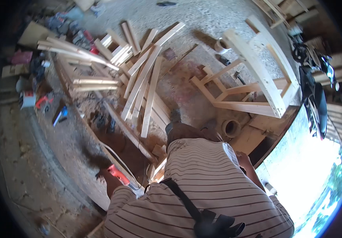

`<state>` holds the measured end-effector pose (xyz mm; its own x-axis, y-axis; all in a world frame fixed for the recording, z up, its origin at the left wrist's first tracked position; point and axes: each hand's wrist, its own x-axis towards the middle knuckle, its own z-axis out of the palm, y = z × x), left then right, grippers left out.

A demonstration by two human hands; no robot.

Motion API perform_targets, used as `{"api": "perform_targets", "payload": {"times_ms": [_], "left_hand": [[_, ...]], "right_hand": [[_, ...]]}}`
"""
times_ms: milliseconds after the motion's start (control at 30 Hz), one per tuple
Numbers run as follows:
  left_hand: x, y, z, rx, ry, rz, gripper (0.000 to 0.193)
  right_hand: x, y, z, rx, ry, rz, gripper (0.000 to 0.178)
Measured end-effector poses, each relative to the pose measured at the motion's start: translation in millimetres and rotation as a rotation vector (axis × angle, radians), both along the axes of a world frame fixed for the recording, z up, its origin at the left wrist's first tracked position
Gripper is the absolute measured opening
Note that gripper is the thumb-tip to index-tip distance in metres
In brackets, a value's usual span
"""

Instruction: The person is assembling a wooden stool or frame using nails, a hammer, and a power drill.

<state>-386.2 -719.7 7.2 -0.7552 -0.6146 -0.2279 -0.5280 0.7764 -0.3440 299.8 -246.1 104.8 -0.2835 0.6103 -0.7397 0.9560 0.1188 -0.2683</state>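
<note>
My left hand (pixel 110 182) is at the lower left, over the edge of the worn bench (pixel 60 137). It is closed at the end of a red handheld power tool (pixel 118 173) with a dark lower part; a cord runs near it. The tool's working end is hard to make out. On the other side, my right hand (pixel 242 159) is beside my striped shirt, at the hip. Its fingers are mostly hidden, and whether it holds anything does not show.
Pale wood strips (pixel 143 85) lie in a loose pile ahead. A wooden frame (pixel 258 79) stands at the right, near a round hollow pipe (pixel 231 127). A blue tool (pixel 62 113) and a red tool (pixel 44 102) lie on the bench. A motorcycle (pixel 314 95) is far right.
</note>
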Motion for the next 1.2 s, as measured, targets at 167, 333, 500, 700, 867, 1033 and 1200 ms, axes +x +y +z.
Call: {"api": "perform_targets", "payload": {"times_ms": [167,333,500,700,867,1033,1200], "left_hand": [[4,50,11,-0.141,0.023,-0.098,0.079],[21,155,22,-0.264,0.291,-0.354,0.070],[71,340,29,0.431,0.639,-1.296,0.053],[208,535,92,1.220,-1.018,-1.318,0.041],[348,594,148,0.890,-1.351,-1.832,0.043],[455,615,203,0.810,-1.445,-2.008,0.044],[535,615,234,0.801,-1.463,-2.216,0.043]], "right_hand": [[-21,-19,-12,-0.121,0.088,-0.528,0.037],[-3,-41,-22,-0.016,0.115,-0.706,0.029],[39,-71,-13,0.367,0.088,-0.689,0.030],[114,-114,26,0.833,0.016,-1.247,0.017],[198,-146,36,0.970,-0.437,-1.590,0.018],[245,-166,14,0.760,-0.530,-1.671,0.026],[252,-170,3,0.707,-0.580,-1.635,0.030]]}}
